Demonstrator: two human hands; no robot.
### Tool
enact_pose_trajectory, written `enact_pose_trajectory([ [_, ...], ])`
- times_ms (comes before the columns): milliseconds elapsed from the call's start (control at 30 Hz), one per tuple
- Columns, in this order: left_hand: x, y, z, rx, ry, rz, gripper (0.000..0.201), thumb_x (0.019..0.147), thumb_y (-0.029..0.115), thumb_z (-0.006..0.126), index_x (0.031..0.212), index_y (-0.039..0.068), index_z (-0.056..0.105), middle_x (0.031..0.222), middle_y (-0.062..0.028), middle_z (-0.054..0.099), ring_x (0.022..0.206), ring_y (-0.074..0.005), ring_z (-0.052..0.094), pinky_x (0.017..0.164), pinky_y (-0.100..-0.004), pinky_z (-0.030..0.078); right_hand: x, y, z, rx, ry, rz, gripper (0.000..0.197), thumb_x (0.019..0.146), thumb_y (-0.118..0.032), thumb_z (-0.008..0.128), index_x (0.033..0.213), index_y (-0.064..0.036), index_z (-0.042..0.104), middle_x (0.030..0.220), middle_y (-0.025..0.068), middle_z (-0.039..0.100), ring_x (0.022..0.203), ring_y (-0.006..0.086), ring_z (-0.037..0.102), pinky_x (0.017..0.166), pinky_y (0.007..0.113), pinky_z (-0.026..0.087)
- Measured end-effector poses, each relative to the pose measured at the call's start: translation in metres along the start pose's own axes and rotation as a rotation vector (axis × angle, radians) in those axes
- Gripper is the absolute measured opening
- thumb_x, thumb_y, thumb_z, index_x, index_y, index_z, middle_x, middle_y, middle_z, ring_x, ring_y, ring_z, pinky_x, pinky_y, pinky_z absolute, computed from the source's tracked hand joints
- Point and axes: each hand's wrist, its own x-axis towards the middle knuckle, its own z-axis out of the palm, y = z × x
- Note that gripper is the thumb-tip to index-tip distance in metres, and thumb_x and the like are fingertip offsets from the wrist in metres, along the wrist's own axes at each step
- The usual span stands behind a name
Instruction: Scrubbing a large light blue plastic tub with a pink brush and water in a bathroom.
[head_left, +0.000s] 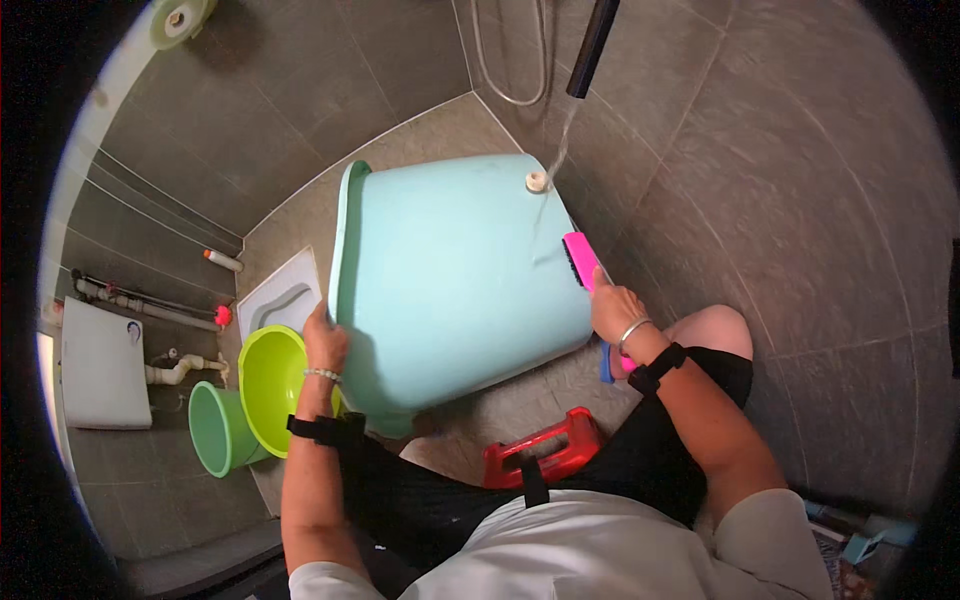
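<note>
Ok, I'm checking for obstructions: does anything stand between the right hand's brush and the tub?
Nothing visible does. The brush in the right hand has its bristles toward the tub; falling water lands near the round cap instead.

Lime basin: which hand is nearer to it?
Left. The left hand is at the tub's rim, beside the lime basin; the right hand is far across, holding the pink brush.

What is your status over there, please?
Right grip closed on pink brush; left grip at rim of light blue tub. Tub on its side, water falling onto it. Nothing seen blocking the brush.
</note>
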Motion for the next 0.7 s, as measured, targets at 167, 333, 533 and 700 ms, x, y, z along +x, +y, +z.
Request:
enact_pose_trajectory([
  [167, 0.0, -0.018, -0.005, 0.069, 0.03, 0.144, 0.046, 0.059, -0.008, 0.04, 0.104, -0.003, 0.05, 0.086, -0.0242, 0.058, 0.081, -0.0334, 0.058, 0.072, -0.0351, 0.044, 0.034, -0.017, 0.003, 0.037, 0.05, 0.016, 0.05, 0.078, -0.009, 0.036, 0.124, 0.0054, 0.022, 0.089, 0.0275, 0.055, 0.084, 0.0387, 0.055, 0.075, 0.043, 0.043],
  [333, -0.005, 0.0, 0.002, 0.156, 0.024, 0.078, 0.048, 0.059, -0.008, 0.041, 0.106, -0.003, 0.049, 0.087, -0.0262, 0.056, 0.085, -0.0356, 0.056, 0.074, -0.0356, 0.044, 0.116, -0.014, -0.02, 0.209, 0.233, 0.022, 0.044, 0.078, -0.008, 0.035, 0.121, 0.0029, 0.028, 0.09, 0.0285, 0.054, 0.087, 0.04, 0.053, 0.077, 0.046, 0.042],
  [533, 0.002, -0.014, 0.003, 0.17, 0.094, 0.137, 0.045, 0.06, -0.007, 0.044, 0.104, -0.006, 0.05, 0.086, -0.0269, 0.056, 0.081, -0.0371, 0.056, 0.072, -0.0363, 0.045, 0.066, -0.004, 0.003, 0.068, 0.142, -0.024, 0.046, 0.079, -0.009, 0.033, 0.122, 0.0058, 0.022, 0.09, 0.0293, 0.054, 0.086, 0.0404, 0.053, 0.076, 0.047, 0.042],
  [700, 0.009, -0.021, -0.002, 0.236, 0.062, 0.135, 0.045, 0.06, -0.006, 0.044, 0.105, -0.005, 0.05, 0.086, -0.0276, 0.055, 0.082, -0.0361, 0.057, 0.072, -0.0359, 0.045, -0.017, -0.003, 0.032, 0.027, -0.05, 0.005, 0.054, 0.078, -0.01, 0.036, 0.125, 0.008, 0.015, 0.086, 0.0319, 0.054, 0.082, 0.0402, 0.055, 0.072, 0.046, 0.044],
])
